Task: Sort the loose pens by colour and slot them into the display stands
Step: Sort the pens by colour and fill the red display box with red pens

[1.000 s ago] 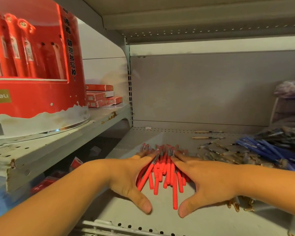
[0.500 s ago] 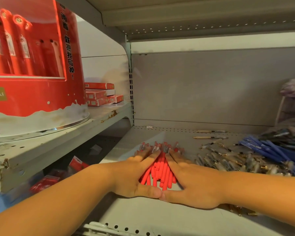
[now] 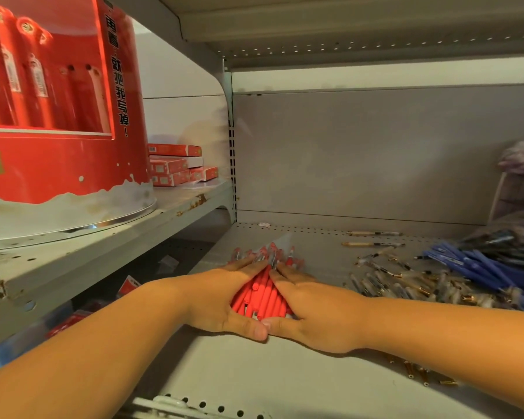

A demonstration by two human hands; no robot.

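Observation:
A bunch of red pens lies on the grey shelf, squeezed into a tight bundle. My left hand cups it from the left and my right hand from the right. The thumbs touch at the near end and the fingertips almost meet at the far end. Clear caps of the red pens stick out beyond the fingers. A red round display stand with red pens in its slots stands on the higher shelf at the left.
Blue pens lie piled at the right, with clear gold-tipped pens between them and my right arm. Two single pens rest near the back wall. Red boxes are stacked behind the stand. A purple-topped rack stands far right.
My hands have pushed together, gathering the spread red pens into one tight bundle; the thumbs, apart a second ago, now touch at the near end.

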